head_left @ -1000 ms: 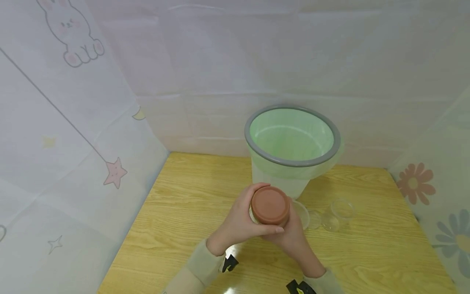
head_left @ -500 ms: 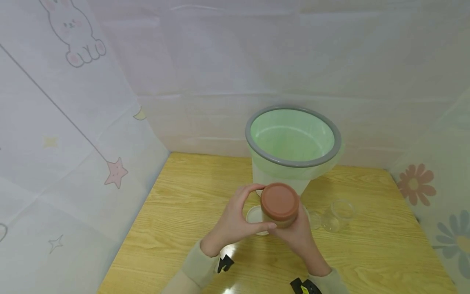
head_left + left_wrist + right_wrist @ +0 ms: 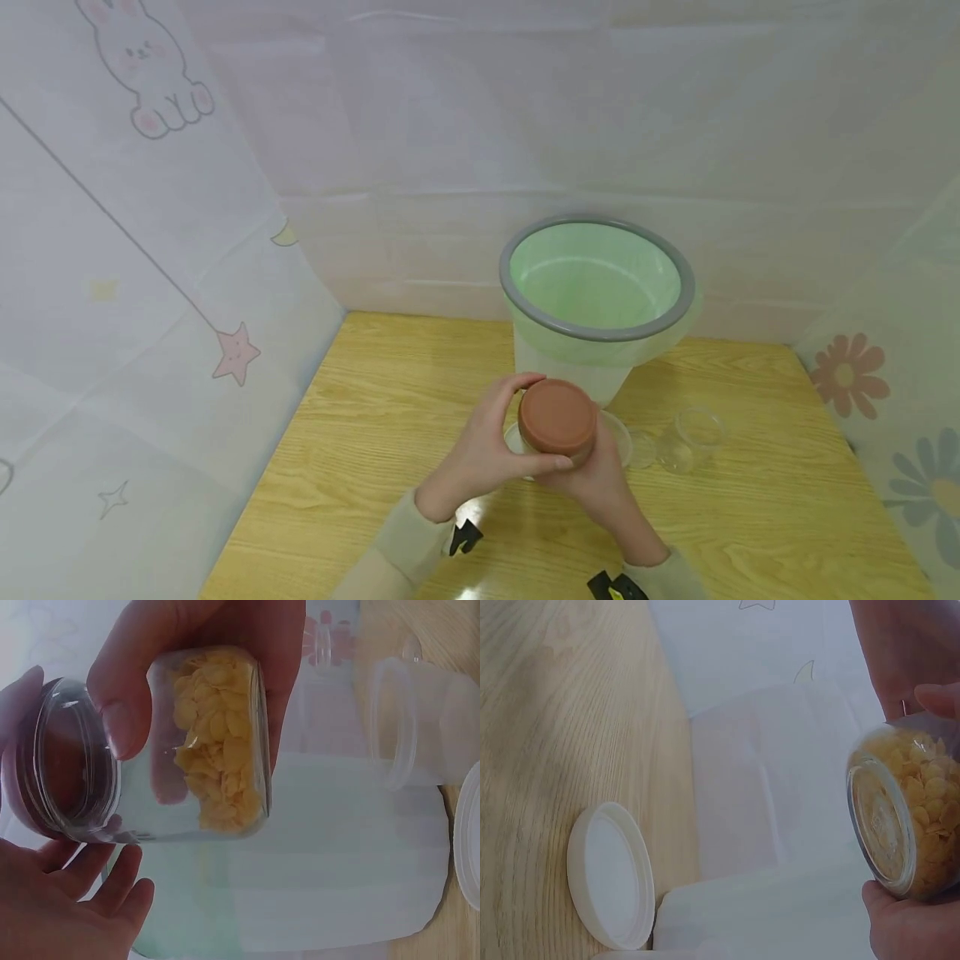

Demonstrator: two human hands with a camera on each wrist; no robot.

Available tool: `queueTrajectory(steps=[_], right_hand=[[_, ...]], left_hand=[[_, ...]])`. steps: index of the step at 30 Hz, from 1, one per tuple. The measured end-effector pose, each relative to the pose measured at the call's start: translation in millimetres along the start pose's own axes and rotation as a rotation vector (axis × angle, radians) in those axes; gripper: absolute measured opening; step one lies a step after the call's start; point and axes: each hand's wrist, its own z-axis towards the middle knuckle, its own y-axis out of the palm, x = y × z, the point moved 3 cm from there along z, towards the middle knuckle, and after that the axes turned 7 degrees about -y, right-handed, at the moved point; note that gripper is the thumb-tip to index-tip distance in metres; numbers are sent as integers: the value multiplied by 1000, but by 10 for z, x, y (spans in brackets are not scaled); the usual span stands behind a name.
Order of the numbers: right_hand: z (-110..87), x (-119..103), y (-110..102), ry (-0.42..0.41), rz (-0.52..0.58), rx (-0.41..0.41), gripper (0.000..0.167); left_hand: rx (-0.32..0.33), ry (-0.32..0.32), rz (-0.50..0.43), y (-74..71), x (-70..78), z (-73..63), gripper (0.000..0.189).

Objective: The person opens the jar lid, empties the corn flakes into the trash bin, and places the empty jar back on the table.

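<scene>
I see a clear glass jar of yellow flakes that look like cornflakes, with a reddish-brown lid on it. My right hand grips the jar's body, thumb across the glass in the left wrist view. My left hand curves round the lid, its thumb in front and its forefinger behind. In the right wrist view the jar's round base faces the camera, flakes heaped inside. A white lid lies on the table, partly hidden under the hands in the head view.
A pale green bin with a grey rim stands behind the hands. To the right on the wooden table are a round-rimmed clear plastic container and a clear jar. Printed cloth hangs at the back and sides.
Both hands and the jar shifted slightly right, baring the white lid, then came back left. The left fingers still span the brown lid.
</scene>
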Motion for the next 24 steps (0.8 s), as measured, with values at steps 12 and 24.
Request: queueTrajectory(steps=[12,24], right_hand=[[-30,-20,40,11,-76,-13,96],[-39,-13,-82,20,-150,58,96]], left_hand=[[-34,-16,-40,81,4,10,102],[3,27,53,-58,-32,-58,89]])
